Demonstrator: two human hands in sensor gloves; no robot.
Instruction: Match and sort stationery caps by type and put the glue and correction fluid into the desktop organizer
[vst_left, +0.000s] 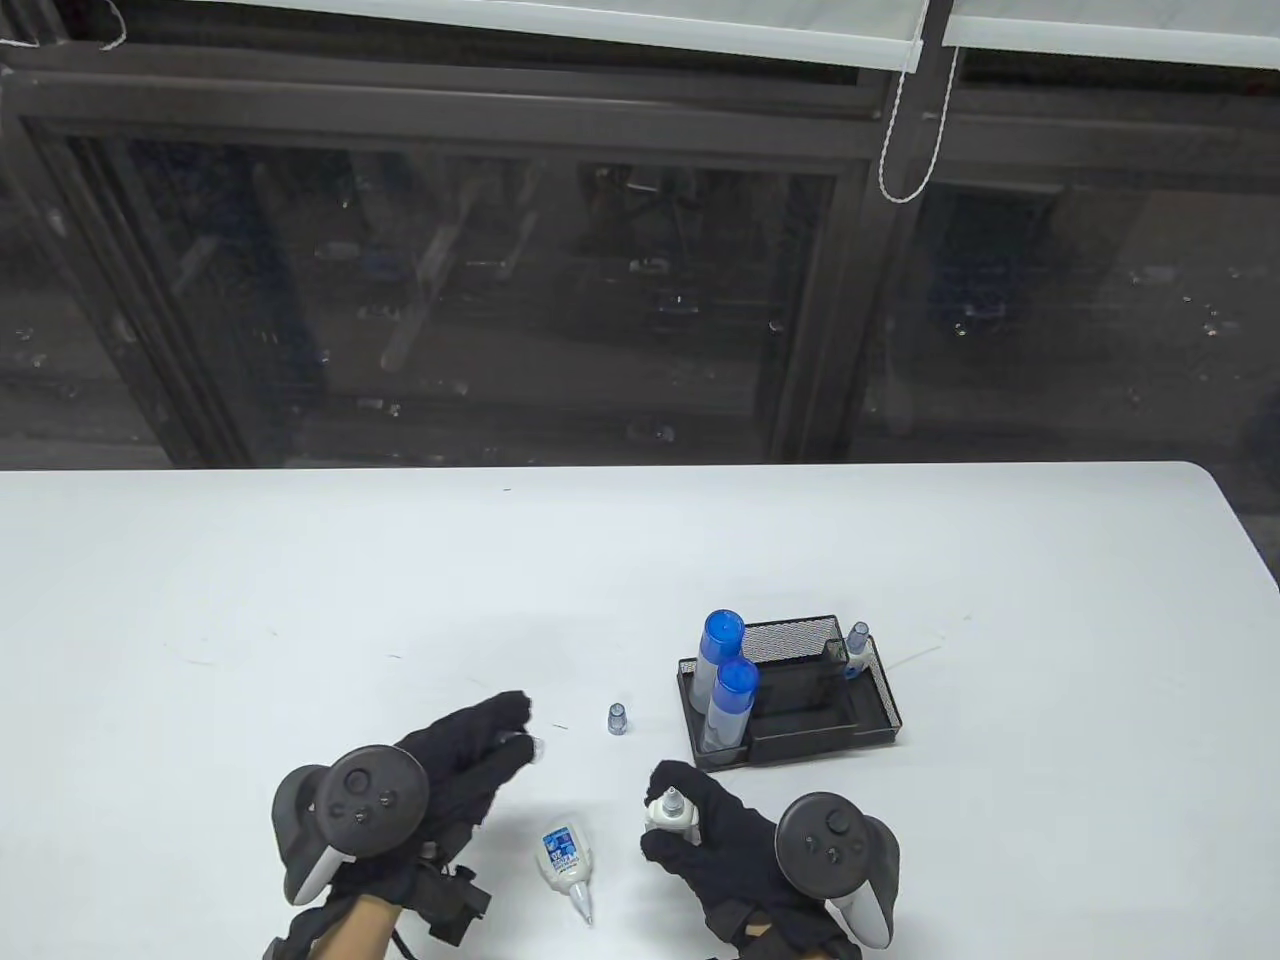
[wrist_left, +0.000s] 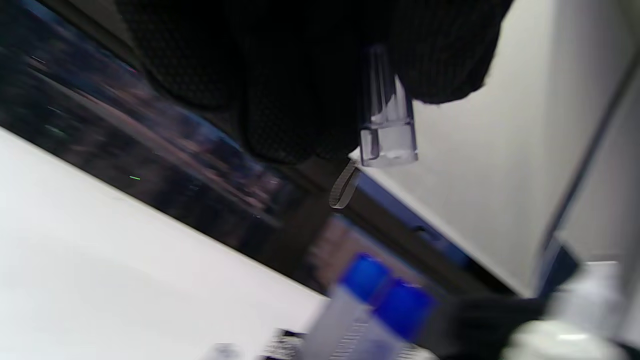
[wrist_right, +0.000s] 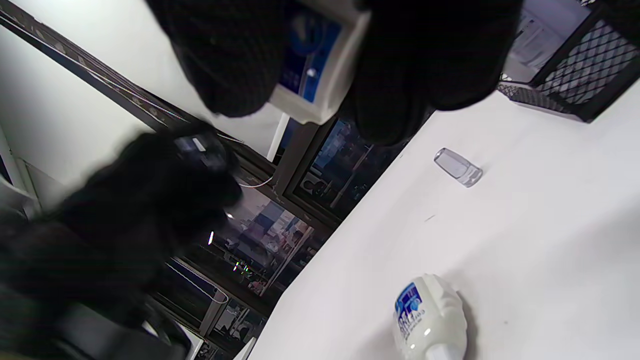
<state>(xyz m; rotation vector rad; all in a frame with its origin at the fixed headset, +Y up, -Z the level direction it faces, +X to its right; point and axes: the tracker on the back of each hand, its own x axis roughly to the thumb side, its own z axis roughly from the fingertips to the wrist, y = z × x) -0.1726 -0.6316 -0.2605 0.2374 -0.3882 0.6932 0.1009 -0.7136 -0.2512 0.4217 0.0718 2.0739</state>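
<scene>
My left hand (vst_left: 480, 745) pinches a clear cap (wrist_left: 387, 125) at its fingertips, raised a little above the table. My right hand (vst_left: 700, 820) grips an uncapped white correction fluid bottle (vst_left: 668, 808), nozzle up; the right wrist view shows its blue label (wrist_right: 312, 60). Another uncapped correction fluid bottle (vst_left: 566, 862) lies on the table between the hands, nozzle toward me. A loose clear cap (vst_left: 618, 719) stands beyond it. The black mesh organizer (vst_left: 880, 690) holds two blue-capped glue sticks (vst_left: 732, 690) and a capped small bottle (vst_left: 857, 648).
The white table's right edge (vst_left: 1245, 540) curves away past the organizer. Dark windows with a blind cord (vst_left: 905, 150) stand behind the table.
</scene>
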